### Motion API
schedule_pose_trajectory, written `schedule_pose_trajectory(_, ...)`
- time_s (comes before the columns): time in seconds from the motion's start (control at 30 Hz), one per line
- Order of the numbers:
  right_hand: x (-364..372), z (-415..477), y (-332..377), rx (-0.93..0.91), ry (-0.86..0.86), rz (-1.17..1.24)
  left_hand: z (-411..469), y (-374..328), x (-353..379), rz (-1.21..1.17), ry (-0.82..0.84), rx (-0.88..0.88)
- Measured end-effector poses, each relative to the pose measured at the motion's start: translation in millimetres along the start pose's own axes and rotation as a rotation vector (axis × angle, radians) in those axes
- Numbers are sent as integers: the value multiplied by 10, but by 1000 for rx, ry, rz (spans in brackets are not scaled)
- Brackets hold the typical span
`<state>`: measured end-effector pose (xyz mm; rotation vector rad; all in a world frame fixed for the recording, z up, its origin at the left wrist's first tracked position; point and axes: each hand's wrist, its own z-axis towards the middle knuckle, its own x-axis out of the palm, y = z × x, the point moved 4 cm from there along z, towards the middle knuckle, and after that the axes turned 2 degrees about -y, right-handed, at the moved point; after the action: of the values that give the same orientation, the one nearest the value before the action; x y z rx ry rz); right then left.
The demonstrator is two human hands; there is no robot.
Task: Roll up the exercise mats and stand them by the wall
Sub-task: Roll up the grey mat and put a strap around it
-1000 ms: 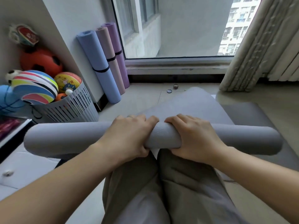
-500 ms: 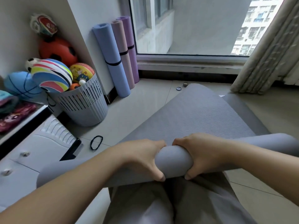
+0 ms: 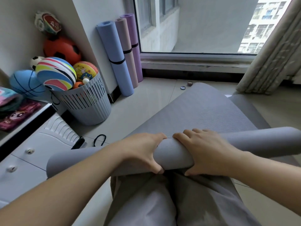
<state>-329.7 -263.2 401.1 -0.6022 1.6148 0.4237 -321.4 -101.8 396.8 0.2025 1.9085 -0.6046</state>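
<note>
Grey mat roll (image 3: pixel 173 158), left hand (image 3: pixel 143 150) and right hand (image 3: pixel 206 152), each grip still curled round it as before

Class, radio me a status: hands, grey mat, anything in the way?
Left hand, right hand: both gripping the grey mat at its rolled part. Far length lies flat, unrolled. Small ring lies just past the far edge.

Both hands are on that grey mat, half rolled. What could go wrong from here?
Both the left hand and right hand grip only the middle of the grey foam mat roll, so its long ends may wind loose or crooked. The black elastic loop lies on the floor to the left; releasing a hand to fetch it might let the roll spring open.
</note>
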Motion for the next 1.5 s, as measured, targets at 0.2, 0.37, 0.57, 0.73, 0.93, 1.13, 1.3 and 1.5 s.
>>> schedule_pose_trajectory(0.2,-78,91,-105,14,-3,80,11,-107,35,347,-202,49)
schedule_pose_trajectory(0.37,-341,265,-133,4,159,92,-44,-26,-155,381,-333,65)
schedule_pose_trajectory(0.57,-30,338,-107,93,472,381,-44,30,13,385,-171,33)
schedule_pose_trajectory(0.73,1,221,-141,101,293,411,69,104,34,323,-120,3)
schedule_pose_trajectory(0.93,16,-73,-48,67,-12,53,185,138,-22,191,-6,1)
schedule_pose_trajectory(1.13,2,165,-280,78,192,285,110,9,141,459,-197,-39)
schedule_pose_trajectory(1.3,-35,292,-380,119,330,370,183,35,65,439,-330,-31)
schedule_pose_trajectory(1.5,56,66,-75,138,-108,-27,196,50,27,440,-330,-43)
